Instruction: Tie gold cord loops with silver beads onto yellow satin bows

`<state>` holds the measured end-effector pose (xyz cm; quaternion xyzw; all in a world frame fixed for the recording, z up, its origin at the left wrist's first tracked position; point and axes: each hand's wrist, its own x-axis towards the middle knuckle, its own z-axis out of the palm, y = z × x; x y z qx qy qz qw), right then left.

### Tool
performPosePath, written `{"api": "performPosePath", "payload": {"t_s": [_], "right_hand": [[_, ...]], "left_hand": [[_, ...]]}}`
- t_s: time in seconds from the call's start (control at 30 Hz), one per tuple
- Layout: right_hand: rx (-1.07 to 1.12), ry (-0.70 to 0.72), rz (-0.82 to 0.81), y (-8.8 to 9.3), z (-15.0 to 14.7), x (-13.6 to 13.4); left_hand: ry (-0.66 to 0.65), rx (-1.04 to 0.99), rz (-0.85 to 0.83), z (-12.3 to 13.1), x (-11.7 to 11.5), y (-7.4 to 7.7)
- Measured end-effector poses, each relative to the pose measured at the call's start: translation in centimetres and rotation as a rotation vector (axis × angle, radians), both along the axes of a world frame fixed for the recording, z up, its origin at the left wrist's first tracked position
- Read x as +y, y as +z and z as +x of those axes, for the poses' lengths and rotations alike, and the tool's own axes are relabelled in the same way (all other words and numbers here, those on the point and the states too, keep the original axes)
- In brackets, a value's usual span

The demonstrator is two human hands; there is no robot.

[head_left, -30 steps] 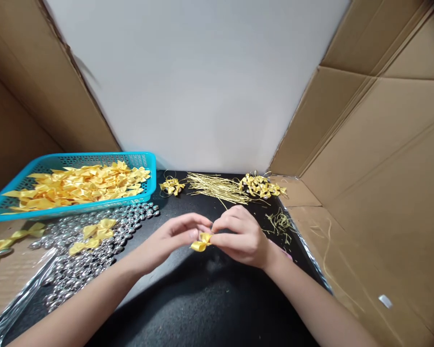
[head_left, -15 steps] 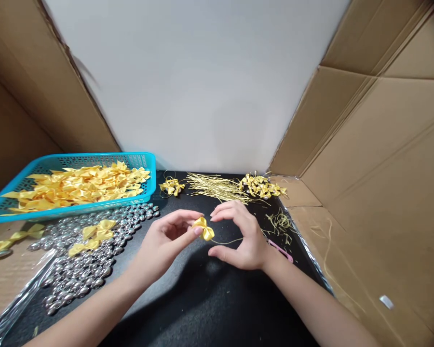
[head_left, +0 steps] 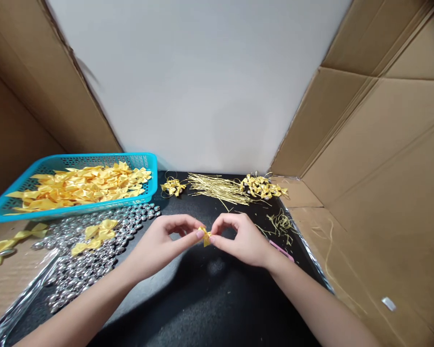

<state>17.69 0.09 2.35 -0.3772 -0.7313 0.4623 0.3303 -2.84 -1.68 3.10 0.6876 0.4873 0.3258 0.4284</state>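
A small yellow ribbon bow (head_left: 206,237) is held above the black table top (head_left: 188,299), partly covered by fingertips. My left hand (head_left: 173,241) pinches its left side between thumb and forefinger. On the other side, the thumb and forefinger of my right hand (head_left: 240,238) close on the bow's right edge. The gold cord seen at the bow earlier is hidden now. Left of my hands lie many silver beads (head_left: 83,270), with a few loose yellow bows (head_left: 101,231) on top of them.
A turquoise basket (head_left: 154,180) full of yellow bows stands at back left. Along the back lie gold cords (head_left: 217,188), between a small bunch of corded bows (head_left: 172,186) and a larger pile (head_left: 262,186). Cord scraps (head_left: 281,221) and a pink tool (head_left: 282,250) lie right. Cardboard walls (head_left: 383,144) flank the table.
My right hand has moved left and closed its fingertips on the bow; before, it was open beside it. The bow has turned and sits slightly lower in my left hand.
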Motion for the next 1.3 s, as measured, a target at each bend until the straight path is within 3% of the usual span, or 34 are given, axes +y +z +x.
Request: {"api": "performPosePath", "payload": {"t_s": [0.2, 0.33, 0.5, 1.1, 1.3], "right_hand": [[0.085, 0.059, -0.182, -0.6, 0.1, 0.4], [0.086, 0.07, -0.23, -0.4, 0.1, 0.5], [0.083, 0.081, -0.26, -0.4, 0.0, 0.5], [-0.052, 0.015, -0.129, -1.0, 0.0, 0.5], [-0.109, 0.041, -0.056, -0.4, -0.1, 0.1]], "left_hand": [[0.015, 0.1, 0.049, -0.4, 0.0, 0.1], [-0.035, 0.112, 0.059, -0.5, -0.1, 0.1], [-0.004, 0.118, -0.003, -0.4, 0.0, -0.2], [0.032, -0.06, -0.173, 0.3, 0.2, -0.9], [0.049, -0.1, -0.19, 0.2, 0.0, -0.7]]}}
